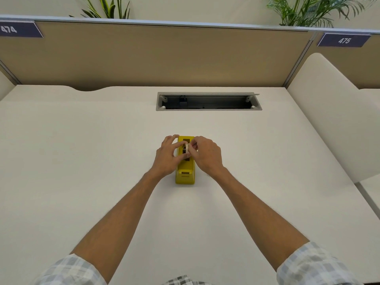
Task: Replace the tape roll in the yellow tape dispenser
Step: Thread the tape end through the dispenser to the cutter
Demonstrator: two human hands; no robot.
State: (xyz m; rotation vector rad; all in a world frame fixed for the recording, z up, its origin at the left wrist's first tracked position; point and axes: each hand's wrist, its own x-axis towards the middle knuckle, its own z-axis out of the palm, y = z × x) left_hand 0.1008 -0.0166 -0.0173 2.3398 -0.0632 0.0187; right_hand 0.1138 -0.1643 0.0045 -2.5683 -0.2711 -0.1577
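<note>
Both hands meet over the middle of the yellow plastic tape dispenser (pixel 185 169), which stands on the off-white desk top (pixel 82 161) with its long axis pointing away from the person and its cutter end toward them. The left hand (pixel 167 156) comes in from the dispenser's left side, fingers spread and lightly curved, the thumb reaching across to touch the small pale roll of tape (pixel 186 148) that sits on edge in the dispenser's open well; the fingertips arch over the far end of the yellow body. The right hand (pixel 206 155) comes in from the right side, its fingers curled and its thumb and forefinger pinching the same roll from that side. Whether the roll rests fully on its seat or is held just above it cannot be told, since the fingers cover the lower part. Both bare forearms stretch forward from short checked shirt sleeves (pixel 312 266) at the bottom edge. Farther back in the desk lies a long rectangular grey-framed cable opening (pixel 207 108). Behind it runs a tan fabric partition (pixel 164 56) with dark blue number labels reading 474 (pixel 19 29) and 475 (pixel 344 40), and green leafy plants (pixel 304 11) rise above its top rail.
</note>
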